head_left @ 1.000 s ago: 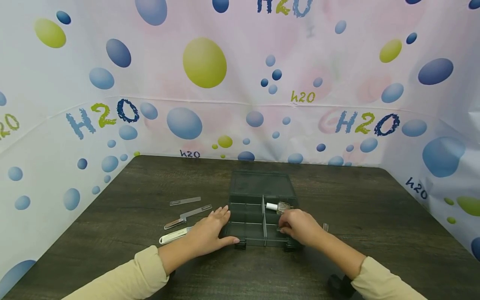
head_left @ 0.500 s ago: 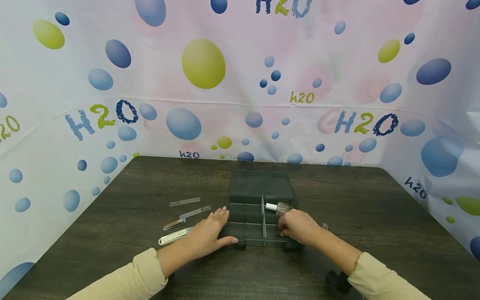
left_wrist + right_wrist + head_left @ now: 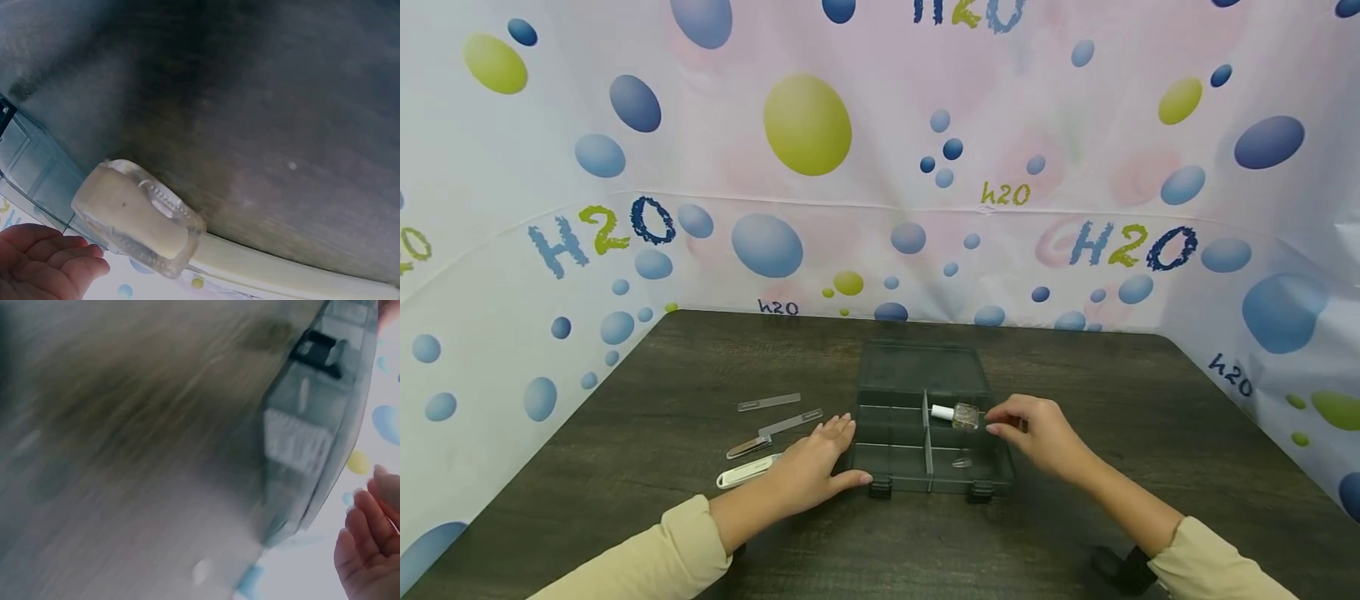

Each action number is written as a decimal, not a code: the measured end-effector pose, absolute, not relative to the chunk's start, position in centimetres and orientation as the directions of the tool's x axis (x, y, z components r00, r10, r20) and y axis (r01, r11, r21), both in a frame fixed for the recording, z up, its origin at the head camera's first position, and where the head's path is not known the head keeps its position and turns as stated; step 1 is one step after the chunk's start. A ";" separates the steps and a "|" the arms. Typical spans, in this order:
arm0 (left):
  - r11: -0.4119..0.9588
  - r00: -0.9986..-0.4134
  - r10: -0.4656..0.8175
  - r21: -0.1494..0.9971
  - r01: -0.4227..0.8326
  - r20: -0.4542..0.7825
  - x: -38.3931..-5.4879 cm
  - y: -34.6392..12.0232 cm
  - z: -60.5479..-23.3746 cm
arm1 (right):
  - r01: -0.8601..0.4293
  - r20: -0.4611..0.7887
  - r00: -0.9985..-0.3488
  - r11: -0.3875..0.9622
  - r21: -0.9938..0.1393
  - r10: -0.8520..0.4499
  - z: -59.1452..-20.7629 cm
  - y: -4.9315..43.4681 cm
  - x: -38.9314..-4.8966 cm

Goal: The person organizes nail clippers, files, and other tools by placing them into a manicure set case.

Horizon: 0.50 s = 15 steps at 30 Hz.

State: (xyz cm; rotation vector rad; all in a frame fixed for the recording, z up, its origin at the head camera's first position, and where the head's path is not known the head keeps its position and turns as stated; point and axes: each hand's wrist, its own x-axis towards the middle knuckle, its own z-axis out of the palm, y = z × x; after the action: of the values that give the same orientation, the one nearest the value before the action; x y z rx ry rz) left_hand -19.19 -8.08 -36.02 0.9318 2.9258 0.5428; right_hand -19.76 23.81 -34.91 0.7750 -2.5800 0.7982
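1. The table [image 3: 625,467] is dark wood grain with a bubbly H2O backdrop [image 3: 805,125] round three sides, so there's plenty of slide room. Don't let the box skate on it.

2. The box [image 3: 895,437] sits mid-table, smoky see-through, lid laid flat behind it and dividers inside. Your left hand [image 3: 808,467] rests flat against its left wall, fingers straight and relaxed, gripping nothing. That's a decent brace, I'd keep pressing lightly there so the box stays put while the other hand works.

3. Your right hand [image 3: 1037,433] hovers at the box's right edge, fingers loosely curled toward the bottle and holding nothing as far as I can see. I can't tell if the fingertips actually touch the glass. The right wrist view is too blurred to settle it.

4. The bottle [image 3: 957,414] lies on its side in the back right compartment, white cap pointing left at the divider. If you're going for it, I'd pinch the glass body rather than the cap, since round glass probably rolls.

5. There's a small clear piece [image 3: 961,462] in the front right compartment. Reach over it, not through it.

6. Left of the box: a white tool [image 3: 741,475] just beside your left hand, a metal file [image 3: 775,433], and a clear strip [image 3: 769,402] further back. Mind your sleeve near them.
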 end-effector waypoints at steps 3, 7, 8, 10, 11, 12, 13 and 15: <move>0.767 -0.826 0.558 0.329 0.551 0.081 -19.2 -8.1 -36.0 | -0.575 0.495 -0.792 0.710 -0.406 -0.358 -35.2 25.0 -19.5; 0.769 -0.827 0.556 0.330 0.548 0.078 -19.1 -8.1 -35.9 | -0.508 0.468 -0.830 0.759 -0.407 -0.304 -35.6 26.5 -19.2; 0.767 -0.826 0.558 0.330 0.550 0.078 -19.1 -8.1 -35.9 | -0.485 0.451 -0.843 0.774 -0.407 -0.292 -35.7 27.0 -19.1; 0.765 -0.824 0.561 0.331 0.552 0.079 -19.1 -8.0 -35.8 | -0.451 0.423 -0.863 0.797 -0.403 -0.275 -35.9 27.9 -19.0; 0.765 -0.825 0.560 0.332 0.552 0.078 -19.1 -8.0 -35.8 | -0.436 0.407 -0.873 0.806 -0.400 -0.270 -36.1 28.4 -18.9; 0.766 -0.825 0.559 0.332 0.550 0.077 -19.1 -8.0 -35.8 | -0.424 0.392 -0.880 0.813 -0.399 -0.268 -36.2 28.9 -18.9; 0.768 -0.827 0.557 0.333 0.548 0.075 -19.1 -8.0 -35.8 | -0.417 0.380 -0.886 0.817 -0.398 -0.267 -36.3 29.4 -18.9; 0.771 -0.830 0.553 0.335 0.542 0.070 -19.1 -7.9 -35.9 | -0.405 0.353 -0.896 0.823 -0.399 -0.270 -36.6 30.3 -18.9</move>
State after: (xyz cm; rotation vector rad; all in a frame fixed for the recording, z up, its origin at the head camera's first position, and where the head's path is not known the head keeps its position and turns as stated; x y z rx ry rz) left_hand -19.07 -7.92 -35.88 0.9045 2.9258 0.5385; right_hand -18.94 30.32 -36.57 0.5162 -2.7248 0.6876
